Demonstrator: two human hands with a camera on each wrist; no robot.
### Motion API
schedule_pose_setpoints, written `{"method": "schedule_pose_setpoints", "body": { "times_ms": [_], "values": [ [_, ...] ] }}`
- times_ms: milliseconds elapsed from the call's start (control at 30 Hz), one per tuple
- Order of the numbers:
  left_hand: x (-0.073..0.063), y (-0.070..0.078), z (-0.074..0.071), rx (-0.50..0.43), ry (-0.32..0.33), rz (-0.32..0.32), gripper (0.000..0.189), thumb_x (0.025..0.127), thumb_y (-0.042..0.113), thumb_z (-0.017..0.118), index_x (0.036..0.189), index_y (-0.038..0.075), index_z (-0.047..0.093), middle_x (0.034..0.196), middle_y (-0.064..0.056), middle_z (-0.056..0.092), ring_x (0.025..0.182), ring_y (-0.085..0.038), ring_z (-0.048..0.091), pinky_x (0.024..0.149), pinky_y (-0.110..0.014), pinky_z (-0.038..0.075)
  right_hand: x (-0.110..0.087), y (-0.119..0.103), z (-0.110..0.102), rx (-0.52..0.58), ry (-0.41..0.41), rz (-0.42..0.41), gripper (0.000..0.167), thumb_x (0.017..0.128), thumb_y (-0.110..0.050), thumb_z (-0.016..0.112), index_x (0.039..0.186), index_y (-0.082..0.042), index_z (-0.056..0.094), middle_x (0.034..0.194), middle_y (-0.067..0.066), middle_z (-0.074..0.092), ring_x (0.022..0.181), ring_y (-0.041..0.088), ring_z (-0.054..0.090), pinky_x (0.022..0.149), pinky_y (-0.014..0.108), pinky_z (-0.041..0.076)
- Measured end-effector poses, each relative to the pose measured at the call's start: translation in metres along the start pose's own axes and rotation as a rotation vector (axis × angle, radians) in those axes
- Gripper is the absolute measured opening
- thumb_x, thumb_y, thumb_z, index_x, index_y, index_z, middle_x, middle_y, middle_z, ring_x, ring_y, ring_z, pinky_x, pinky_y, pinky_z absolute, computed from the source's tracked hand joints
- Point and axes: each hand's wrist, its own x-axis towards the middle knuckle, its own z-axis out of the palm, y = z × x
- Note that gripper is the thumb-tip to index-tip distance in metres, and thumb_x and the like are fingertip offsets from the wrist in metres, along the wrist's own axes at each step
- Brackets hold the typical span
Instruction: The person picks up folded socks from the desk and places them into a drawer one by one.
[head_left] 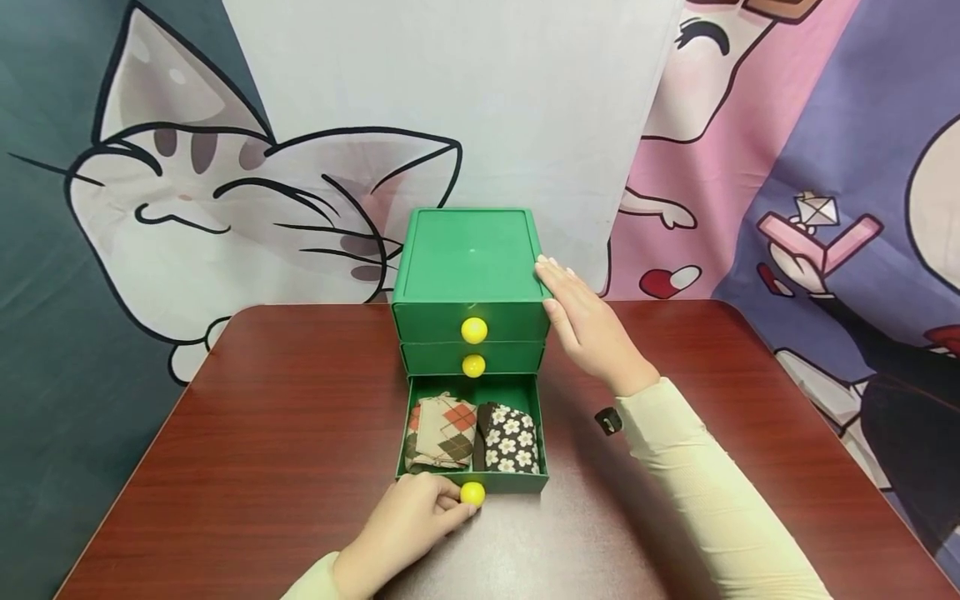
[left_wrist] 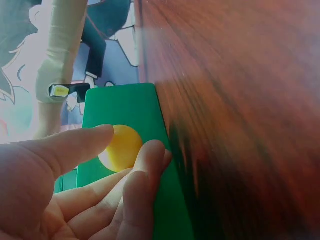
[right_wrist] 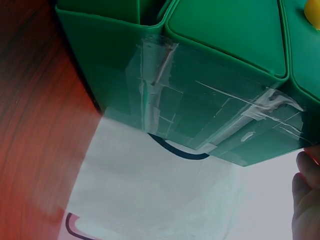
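A green three-drawer box [head_left: 472,254] stands on the table, its bottom drawer [head_left: 510,483] pulled out. Inside the drawer lie a folded argyle cloth item [head_left: 442,429] on the left and a folded black one with white flowers [head_left: 512,440] on the right. My left hand [head_left: 408,517] pinches the bottom drawer's yellow knob [left_wrist: 122,149] between thumb and fingers. With fingers straight, my right hand [head_left: 588,321] rests against the top right edge of the box. In the right wrist view only some of its fingers [right_wrist: 307,182] show, by clear tape on the box's side.
The two upper drawers are closed, each with a yellow knob [head_left: 474,331]. Dark red-brown wood forms the table [head_left: 300,417]. Behind it hangs a cartoon-printed cloth backdrop [head_left: 525,100]. A black device [head_left: 608,421] sits at the right wrist.
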Motion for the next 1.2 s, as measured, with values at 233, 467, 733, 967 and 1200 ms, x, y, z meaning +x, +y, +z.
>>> {"method": "schedule_pose_setpoints", "body": {
  "times_ms": [233,467,733,967,1200],
  "values": [
    [0.014,-0.001,0.002,0.012,0.039,0.027,0.013,0.088,0.027,0.079,0.081,0.016,0.079,0.074,0.013,0.074,0.063,0.008,0.057,0.056,-0.020,0.048,0.001,0.003,0.002,-0.005,0.005,-0.014,0.048,0.107,-0.012,0.048,0.152,0.003,0.043,0.157,0.017,0.042,0.149,0.031,0.034,0.124,0.045,0.022],
    [0.030,-0.006,0.000,0.003,0.040,-0.016,0.014,0.089,0.028,0.078,0.084,0.016,0.080,0.072,0.014,0.074,0.060,0.008,0.059,0.057,-0.021,0.050,0.001,0.002,0.001,-0.008,0.011,-0.011,0.048,0.106,-0.010,0.049,0.152,0.003,0.043,0.157,0.017,0.043,0.148,0.031,0.035,0.125,0.043,0.022],
    [0.042,-0.011,-0.001,-0.032,0.061,-0.028,0.014,0.091,0.026,0.077,0.088,0.013,0.081,0.074,0.011,0.074,0.060,0.005,0.060,0.058,-0.021,0.051,0.002,0.001,0.000,-0.007,0.010,-0.009,0.048,0.105,-0.010,0.050,0.151,0.003,0.044,0.157,0.017,0.043,0.148,0.031,0.035,0.125,0.043,0.022],
    [0.053,-0.015,-0.003,-0.118,0.074,-0.059,0.017,0.091,0.023,0.077,0.091,0.007,0.080,0.071,0.004,0.074,0.060,-0.004,0.067,0.057,-0.023,0.054,0.002,0.002,0.001,-0.004,0.005,-0.005,0.048,0.106,-0.011,0.049,0.151,0.003,0.043,0.157,0.017,0.043,0.148,0.030,0.035,0.125,0.042,0.021],
    [0.064,-0.022,-0.004,-0.207,0.091,-0.086,0.019,0.091,0.022,0.077,0.094,0.003,0.079,0.070,0.001,0.073,0.061,-0.011,0.068,0.055,-0.024,0.054,0.001,0.001,0.001,-0.002,0.012,-0.010,0.048,0.106,-0.011,0.049,0.151,0.003,0.044,0.157,0.017,0.043,0.148,0.030,0.036,0.125,0.041,0.021]
  ]
}}
